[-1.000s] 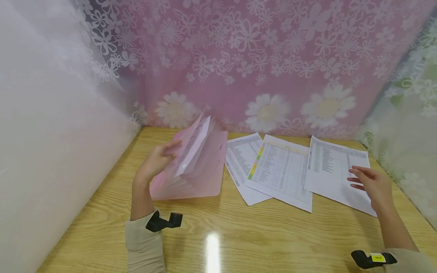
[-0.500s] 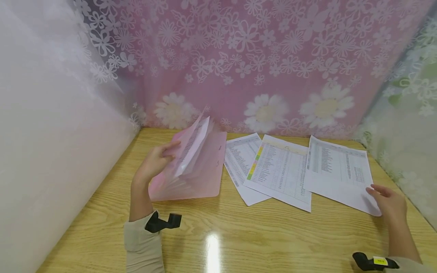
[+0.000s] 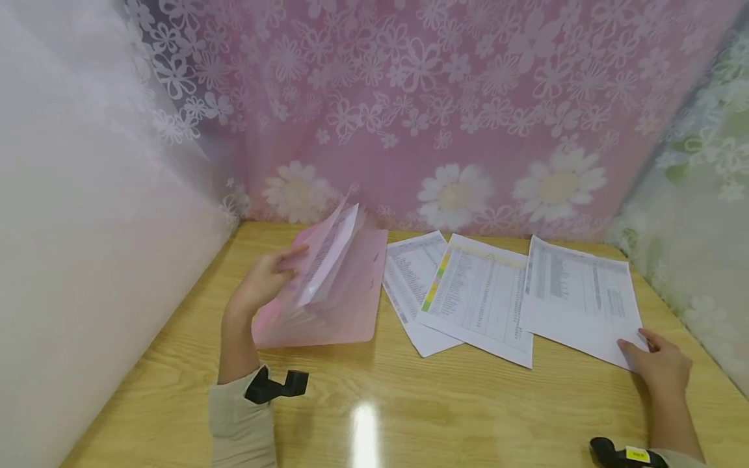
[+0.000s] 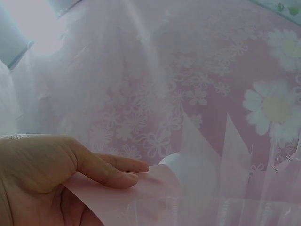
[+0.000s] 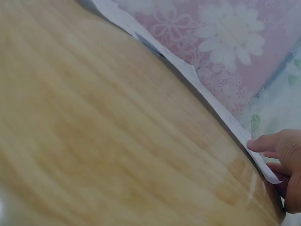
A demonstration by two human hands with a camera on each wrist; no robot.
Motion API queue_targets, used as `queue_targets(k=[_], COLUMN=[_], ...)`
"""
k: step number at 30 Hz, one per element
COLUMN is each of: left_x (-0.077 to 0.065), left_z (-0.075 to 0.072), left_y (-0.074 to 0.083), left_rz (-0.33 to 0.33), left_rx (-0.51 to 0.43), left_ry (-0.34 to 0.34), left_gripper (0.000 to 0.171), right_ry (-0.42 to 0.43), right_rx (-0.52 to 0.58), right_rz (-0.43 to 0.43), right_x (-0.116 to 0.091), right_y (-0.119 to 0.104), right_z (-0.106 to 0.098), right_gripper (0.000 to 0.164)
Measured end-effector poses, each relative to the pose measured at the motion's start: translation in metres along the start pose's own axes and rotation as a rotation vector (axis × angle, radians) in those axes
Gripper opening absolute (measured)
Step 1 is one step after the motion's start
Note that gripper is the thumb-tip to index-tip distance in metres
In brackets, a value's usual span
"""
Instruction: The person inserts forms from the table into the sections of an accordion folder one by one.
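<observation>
A pink folder [image 3: 351, 318] with clear inner pockets stands partly open on the left of the table. My left hand [image 3: 260, 283] pinches its front cover [image 4: 141, 193] between thumb and fingers, and the pockets fan out beside it. A printed sheet [image 3: 333, 250] shows inside one pocket. At the far right, my right hand [image 3: 661, 364] pinches the lower right corner of a printed paper [image 3: 579, 299]. In the right wrist view, thumb and fingers lie on either side of that paper's edge [image 5: 225, 117], close to the tabletop.
A sheet with a yellow and green strip [image 3: 480, 299] lies in the middle, overlapping another printed sheet [image 3: 415, 279] to its left. The wooden table [image 3: 445, 416] ends at a pink flowered curtain [image 3: 374, 117]. A pale wall [image 3: 117, 227] rises at the left.
My right hand has come down from above the right paper to its lower right corner and taken hold of it. The left hand stays on the folder cover.
</observation>
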State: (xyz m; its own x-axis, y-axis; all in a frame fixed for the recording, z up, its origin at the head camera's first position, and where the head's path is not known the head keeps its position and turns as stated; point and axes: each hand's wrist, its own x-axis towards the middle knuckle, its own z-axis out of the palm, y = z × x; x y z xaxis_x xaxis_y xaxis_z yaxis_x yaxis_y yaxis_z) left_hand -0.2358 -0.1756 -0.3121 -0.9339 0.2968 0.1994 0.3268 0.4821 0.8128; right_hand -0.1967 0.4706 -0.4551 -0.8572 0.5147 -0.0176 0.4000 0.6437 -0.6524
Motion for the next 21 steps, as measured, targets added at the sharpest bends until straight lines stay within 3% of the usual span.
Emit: queue_targets(k=[6, 11, 17, 21], left_x=[-0.003, -0.004, -0.003, -0.002], left_z=[0.000, -0.001, -0.001, -0.001], left_y=[0.001, 0.000, 0.000, 0.000], left_rz=[-0.012, -0.020, -0.026, -0.037], left_rx=[0.009, 0.002, -0.002, 0.007], left_ry=[0.003, 0.006, 0.010, 0.007], left_gripper=[0.046, 0.047, 0.047, 0.047], right_ry=[0.013, 0.041, 0.051, -0.007], right_rx=[-0.104, -0.126, -0.063, 0.046], right_rz=[-0.041, -0.050, 0.007, 0.050], right_x=[-0.006, -0.009, -0.010, -0.009], right_y=[0.000, -0.005, -0.011, -0.008], right_z=[0.003, 0.004, 0.000, -0.004], right_gripper=[0.070, 0.067, 0.062, 0.065])
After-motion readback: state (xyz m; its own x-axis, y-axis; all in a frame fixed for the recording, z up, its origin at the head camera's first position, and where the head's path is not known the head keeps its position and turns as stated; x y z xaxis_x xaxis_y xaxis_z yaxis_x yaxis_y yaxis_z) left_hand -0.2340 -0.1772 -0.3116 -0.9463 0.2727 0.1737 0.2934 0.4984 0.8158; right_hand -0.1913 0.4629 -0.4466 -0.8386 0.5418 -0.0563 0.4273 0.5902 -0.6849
